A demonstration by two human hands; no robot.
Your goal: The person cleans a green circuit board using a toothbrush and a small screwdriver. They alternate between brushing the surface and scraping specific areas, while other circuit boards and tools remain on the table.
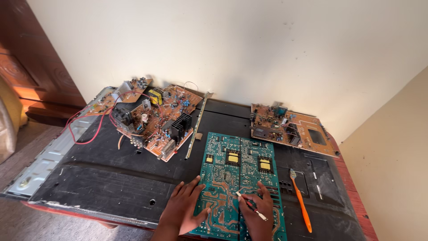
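Observation:
A long green circuit board lies solder side up on a black panel. My left hand rests flat on the board's lower left edge, fingers spread. My right hand sits on the board's lower middle and grips a thin pen-like tool with a white tip, laid slanted across the fingers.
An orange toothbrush lies just right of the green board. Brown circuit boards with red wires sit at the back left, another brown board at the back right. A thin metal strip runs between them. Walls stand close behind and right.

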